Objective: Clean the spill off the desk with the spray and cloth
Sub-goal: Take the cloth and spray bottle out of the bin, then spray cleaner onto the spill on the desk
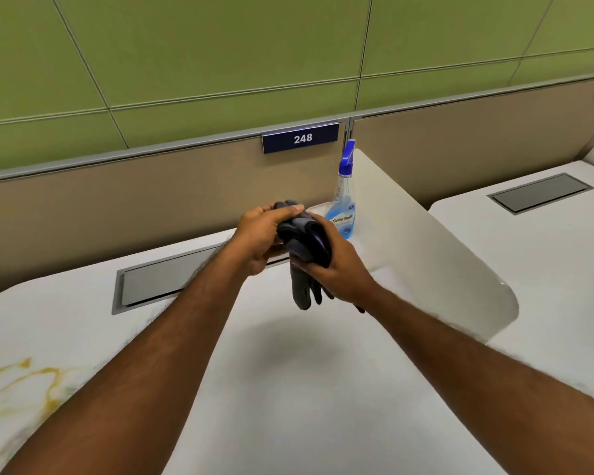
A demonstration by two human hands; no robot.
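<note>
Both hands grasp a dark grey cloth (304, 245) in the air above the white tabletop (288, 389), near the middle of the view. The left hand (261, 238) has its grip clenched around the upper bunched end, fingers curled over the top. The right hand (336, 265) clenches the cloth from the right side, a little lower, with its thumb across the folds. The cloth's long axis runs close to vertical: its crumpled top pokes up between the two hands, and a loose tail hangs straight down below them, clear of the tabletop, above a soft shadow on the surface. A thin purple edge shows among the folds. Just behind the hands, a spray bottle (343, 200) stands upright on the tabletop against a curved white divider (426, 252); it holds pale blue liquid and its blue trigger head is at the top, long axis vertical. Which way the nozzle faces is hard to tell. At the near left corner of the tabletop, well apart from the hands, lies a yellow spill (21, 382) in thin streaky lines. A grey recessed panel (165, 286) sits in the tabletop to the left of the hands. On the beige partition behind, a dark blue sign (300, 138) reads 248.
</note>
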